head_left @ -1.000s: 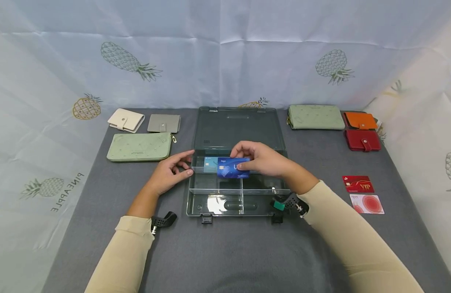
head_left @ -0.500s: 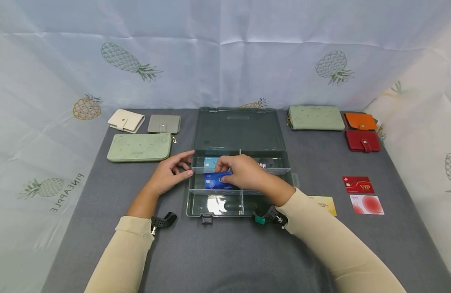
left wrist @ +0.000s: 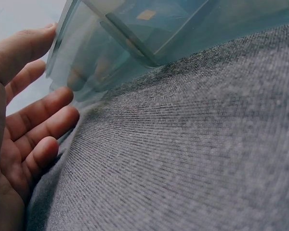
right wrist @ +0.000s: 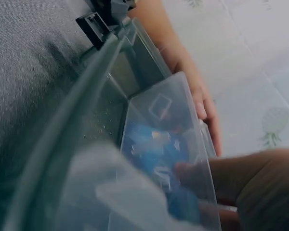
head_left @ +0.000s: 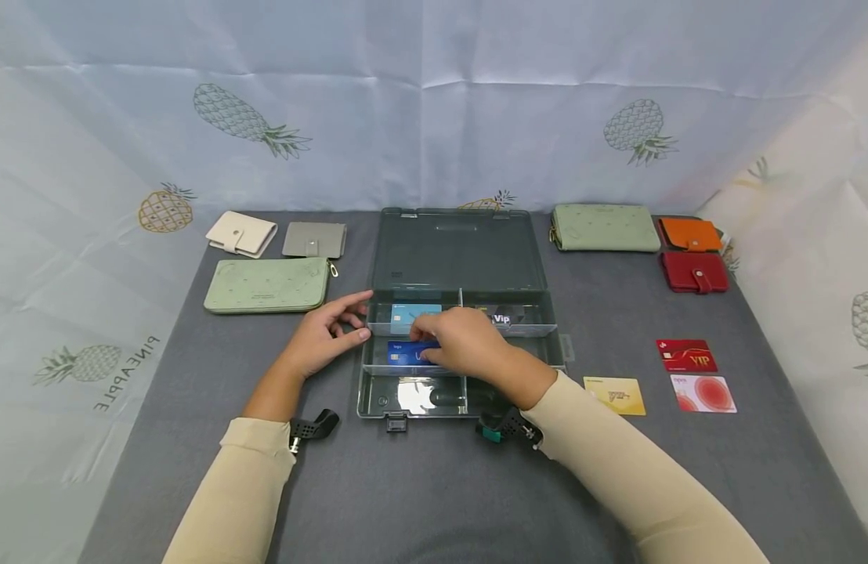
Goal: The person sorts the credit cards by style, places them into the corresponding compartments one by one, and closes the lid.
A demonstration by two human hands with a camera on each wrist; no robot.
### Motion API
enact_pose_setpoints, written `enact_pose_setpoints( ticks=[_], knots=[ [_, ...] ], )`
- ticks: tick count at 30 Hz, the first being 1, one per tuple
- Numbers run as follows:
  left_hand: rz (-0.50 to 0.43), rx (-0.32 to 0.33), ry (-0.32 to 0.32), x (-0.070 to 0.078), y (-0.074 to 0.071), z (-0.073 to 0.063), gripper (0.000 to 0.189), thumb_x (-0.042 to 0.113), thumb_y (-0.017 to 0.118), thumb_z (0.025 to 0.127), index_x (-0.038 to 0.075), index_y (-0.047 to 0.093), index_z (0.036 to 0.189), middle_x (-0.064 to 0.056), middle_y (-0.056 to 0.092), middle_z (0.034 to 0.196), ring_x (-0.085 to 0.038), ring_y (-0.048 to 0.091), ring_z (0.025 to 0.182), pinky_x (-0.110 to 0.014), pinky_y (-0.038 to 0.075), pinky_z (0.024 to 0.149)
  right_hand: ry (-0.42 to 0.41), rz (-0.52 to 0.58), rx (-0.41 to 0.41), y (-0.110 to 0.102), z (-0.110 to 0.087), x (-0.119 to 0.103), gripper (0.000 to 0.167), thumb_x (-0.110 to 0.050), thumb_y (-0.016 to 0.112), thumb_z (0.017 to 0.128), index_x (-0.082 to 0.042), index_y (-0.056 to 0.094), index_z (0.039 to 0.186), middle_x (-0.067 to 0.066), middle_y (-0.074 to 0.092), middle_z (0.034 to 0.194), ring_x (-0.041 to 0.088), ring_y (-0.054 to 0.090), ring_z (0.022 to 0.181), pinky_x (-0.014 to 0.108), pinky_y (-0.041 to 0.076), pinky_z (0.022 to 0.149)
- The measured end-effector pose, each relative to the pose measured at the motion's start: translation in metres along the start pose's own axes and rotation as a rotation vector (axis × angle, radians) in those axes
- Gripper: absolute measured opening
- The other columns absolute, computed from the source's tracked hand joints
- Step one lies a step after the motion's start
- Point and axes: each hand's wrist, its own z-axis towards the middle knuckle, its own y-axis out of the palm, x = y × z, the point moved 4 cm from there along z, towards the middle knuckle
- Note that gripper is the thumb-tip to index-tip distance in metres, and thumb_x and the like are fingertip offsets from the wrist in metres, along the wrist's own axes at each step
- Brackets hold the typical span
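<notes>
An organizer box of smoky clear plastic lies with its lid folded back and dividers inside. In its middle row, on the left, my right hand pinches a dark blue card by its right part. Through the clear divider in the right wrist view, the blue card shows behind the plastic, the thumb against it. At the box's left side is my left hand, fingertips right at the wall and fingers loosely bent. A light blue card and a black Vip card lie in the back row.
To the right lie a yellow card, a red VIP card and a pink-white card. Green, cream and grey wallets are back left; green, orange and red wallets back right.
My right hand has carried the blue card from over the back row, toward me and left, down into the middle-left compartment. The yellow card has come into view; my left hand stays put.
</notes>
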Motion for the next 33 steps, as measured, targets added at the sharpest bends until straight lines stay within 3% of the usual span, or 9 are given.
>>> enact_pose_setpoints(
  ticks=[5,9,14,19,25,33],
  knots=[
    [0.002,-0.003,-0.005,-0.001,0.000,0.000,0.062,0.012,0.080,0.096,0.012,0.059,0.154,-0.015,0.071,0.128,-0.023,0.066,0.101,-0.024,0.048,0.073,-0.021,0.261,0.056,-0.006,-0.011,0.017,0.026,-0.020,0.086,0.094,-0.014,0.078,0.118,-0.002,0.080,0.111,0.012,0.075,0.102,0.035,0.060,0.085],
    [-0.004,-0.004,0.000,-0.001,0.000,0.000,0.062,0.012,0.080,0.096,0.012,0.059,0.154,-0.015,0.071,0.128,-0.023,0.066,0.101,-0.024,0.048,0.073,0.002,0.427,0.130,-0.018,-0.031,0.035,0.025,-0.013,0.086,0.093,-0.010,0.078,0.117,0.003,0.080,0.110,0.013,0.074,0.100,0.034,0.059,0.081],
    [-0.004,-0.001,0.003,-0.001,-0.001,0.000,0.062,0.012,0.080,0.096,0.013,0.060,0.154,-0.015,0.071,0.128,-0.024,0.065,0.102,-0.024,0.048,0.073,0.049,0.529,0.185,-0.032,-0.065,0.057,0.027,-0.012,0.085,0.093,-0.009,0.078,0.119,0.003,0.078,0.115,0.018,0.073,0.102,0.037,0.058,0.080],
    [-0.006,-0.001,0.007,0.000,-0.001,-0.001,0.062,0.011,0.080,0.095,0.012,0.059,0.154,-0.016,0.070,0.128,-0.025,0.066,0.101,-0.024,0.048,0.073,0.099,0.511,0.206,-0.045,-0.104,0.080,0.032,-0.011,0.086,0.092,-0.009,0.077,0.123,0.002,0.077,0.118,0.025,0.072,0.101,0.039,0.057,0.083],
    [-0.007,0.003,0.008,0.002,0.000,-0.001,0.062,0.011,0.081,0.095,0.012,0.060,0.153,-0.016,0.070,0.127,-0.025,0.066,0.101,-0.023,0.049,0.073,0.163,0.427,0.246,-0.054,-0.156,0.109,0.033,-0.010,0.087,0.091,-0.011,0.076,0.122,-0.001,0.073,0.113,0.021,0.064,0.096,0.034,0.052,0.079],
    [-0.003,0.002,0.009,0.002,-0.001,-0.001,0.062,0.011,0.081,0.095,0.012,0.061,0.153,-0.015,0.071,0.127,-0.025,0.067,0.101,-0.024,0.049,0.073,0.258,0.455,0.187,-0.041,-0.220,0.149,0.039,-0.007,0.086,0.090,-0.012,0.074,0.126,0.005,0.070,0.118,0.016,0.059,0.102,0.025,0.048,0.080]
  ],
)
